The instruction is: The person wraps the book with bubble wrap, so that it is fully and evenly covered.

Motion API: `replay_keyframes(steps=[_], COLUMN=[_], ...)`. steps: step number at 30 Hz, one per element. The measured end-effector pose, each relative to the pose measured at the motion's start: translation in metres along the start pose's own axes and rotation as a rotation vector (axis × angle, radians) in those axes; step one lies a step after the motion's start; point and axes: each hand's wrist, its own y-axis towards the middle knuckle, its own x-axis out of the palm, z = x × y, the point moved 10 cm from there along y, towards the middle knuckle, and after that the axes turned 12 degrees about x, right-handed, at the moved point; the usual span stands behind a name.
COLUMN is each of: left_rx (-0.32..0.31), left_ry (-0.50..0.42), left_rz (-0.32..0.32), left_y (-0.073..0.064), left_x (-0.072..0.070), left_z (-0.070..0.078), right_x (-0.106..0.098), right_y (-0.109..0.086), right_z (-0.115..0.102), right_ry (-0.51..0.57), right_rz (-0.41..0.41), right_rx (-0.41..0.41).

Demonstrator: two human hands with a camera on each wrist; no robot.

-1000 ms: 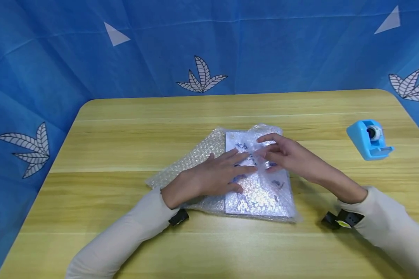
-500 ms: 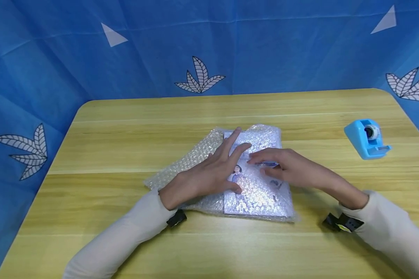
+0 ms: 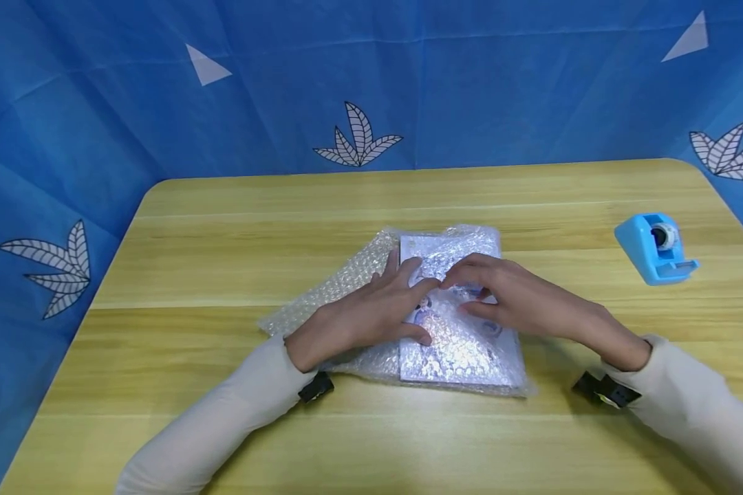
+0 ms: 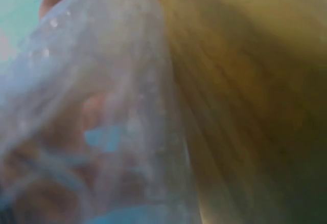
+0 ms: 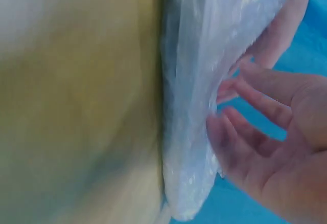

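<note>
A flat rectangular item with printed figures, like a book (image 3: 413, 246), lies mid-table on a sheet of bubble wrap (image 3: 347, 282). One side of the wrap is folded over it from the right; the other stretches out to the left. My left hand (image 3: 378, 309) rests across the item's left part with its fingers spread. Over the folded layer, my right hand (image 3: 501, 295) has its fingers bent and fingertips touching the wrap, close to the left fingers. In the right wrist view, the right hand (image 5: 276, 137) shows a gap between thumb and fingers. The left wrist view is blurred.
A light blue tape dispenser (image 3: 655, 249) with a roll stands on the right side of the wooden table (image 3: 223, 240). A blue patterned cloth (image 3: 272, 82) hangs behind the table and at its sides.
My right hand has come down from the wrap's upper part, where the film was bunched; that part now lies flatter. My left fingers turned upward, then lowered again.
</note>
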Motion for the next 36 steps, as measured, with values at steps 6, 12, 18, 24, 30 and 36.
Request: replay_keyframes(steps=[6, 12, 18, 24, 30, 36], left_rx=[0.024, 0.029, 0.047, 0.052, 0.047, 0.064], left_ry=[0.035, 0.047, 0.057, 0.083, 0.062, 0.074], left_rz=[0.002, 0.000, 0.004, -0.007, -0.019, -0.006], left_y=[0.000, 0.001, 0.003, 0.002, 0.000, 0.001], left_x=[0.000, 0.000, -0.001, -0.003, -0.002, -0.003], left_z=[0.002, 0.002, 0.004, 0.003, 0.002, 0.003], right_x=[-0.006, 0.009, 0.017, 0.018, 0.018, 0.018], right_y=[0.004, 0.008, 0.011, 0.016, 0.017, 0.015], right_z=[0.015, 0.034, 0.039, 0.035, 0.031, 0.031], right_ry=[-0.130, -0.097, -0.119, -0.160, -0.110, -0.089], right_rz=[-0.010, -0.202, -0.258, -0.269, -0.281, -0.275], right_rx=[0.089, 0.177, 0.195, 0.178, 0.158, 0.158])
